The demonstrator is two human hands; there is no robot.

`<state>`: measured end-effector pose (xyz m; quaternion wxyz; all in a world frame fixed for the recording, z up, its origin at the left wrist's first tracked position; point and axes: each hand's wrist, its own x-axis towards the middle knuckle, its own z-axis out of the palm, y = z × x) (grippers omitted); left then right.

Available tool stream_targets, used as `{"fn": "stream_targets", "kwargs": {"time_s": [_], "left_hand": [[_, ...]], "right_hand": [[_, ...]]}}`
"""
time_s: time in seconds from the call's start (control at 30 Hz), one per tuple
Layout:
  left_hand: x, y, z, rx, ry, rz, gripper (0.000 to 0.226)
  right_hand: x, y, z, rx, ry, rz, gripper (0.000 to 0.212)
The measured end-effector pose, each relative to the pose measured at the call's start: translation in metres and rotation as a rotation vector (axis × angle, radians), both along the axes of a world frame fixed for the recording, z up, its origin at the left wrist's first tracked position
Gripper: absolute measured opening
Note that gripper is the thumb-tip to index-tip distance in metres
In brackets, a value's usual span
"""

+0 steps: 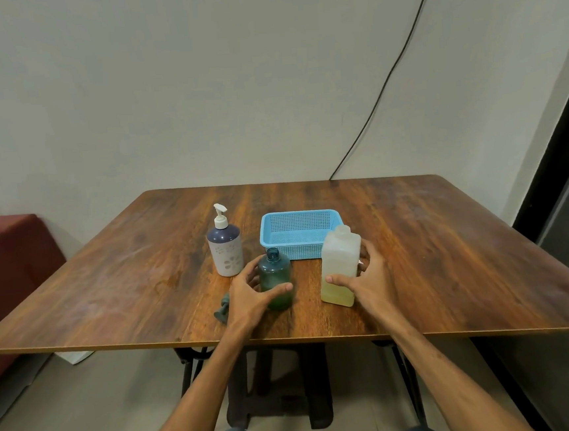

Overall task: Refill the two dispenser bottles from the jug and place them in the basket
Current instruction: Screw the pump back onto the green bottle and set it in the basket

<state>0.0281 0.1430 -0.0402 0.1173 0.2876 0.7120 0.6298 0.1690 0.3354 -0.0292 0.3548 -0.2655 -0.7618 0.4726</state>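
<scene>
At desk (451, 252), left hand (249, 295) curls round uncapped green bottle (275, 278); right hand (371, 276) grips jug (340, 262); basket (296, 248) 12 o'clock; pump bottle (225, 255) 10 o'clock, print unreadable.

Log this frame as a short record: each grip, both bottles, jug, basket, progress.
left grip: wrapped round the green bottle, upright on the table
right grip: wrapped round the jug, upright, yellowish liquid low inside
green bottle: neck open, pump off
loose pump: lying on the table beside the left grip
white pump bottle: upright, pump on, left of the basket
basket: no bottle inside
progress: pouring not begun
</scene>
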Motion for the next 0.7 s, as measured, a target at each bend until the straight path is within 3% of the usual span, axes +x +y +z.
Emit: {"fn": "stream_targets", "kwargs": {"time_s": [0.2, 0.3, 0.4, 0.5, 0.6, 0.7], "left_hand": [[0.001, -0.008, 0.004, 0.007, 0.022, -0.009, 0.115], [0.004, -0.018, 0.01, 0.044, 0.081, 0.019, 0.103], [0.008, -0.034, 0.018, 0.076, 0.206, 0.074, 0.07], [0.006, -0.05, 0.021, 0.06, 0.347, 0.179, 0.044], [-0.002, -0.06, 0.012, -0.01, 0.412, 0.282, 0.039], [-0.009, -0.064, -0.003, -0.174, 0.405, 0.353, 0.053]], "right_hand": [[0.006, -0.01, -0.008, -0.058, -0.01, -0.038, 0.124], [0.012, -0.026, -0.005, 0.05, 0.064, -0.222, 0.105], [0.02, -0.059, 0.006, 0.231, 0.255, -0.375, 0.069], [0.019, -0.091, 0.009, 0.329, 0.359, -0.282, 0.044], [0.004, -0.112, 0.0, 0.316, 0.33, -0.081, 0.039], [-0.015, -0.124, -0.014, 0.217, 0.24, -0.015, 0.049]]}}
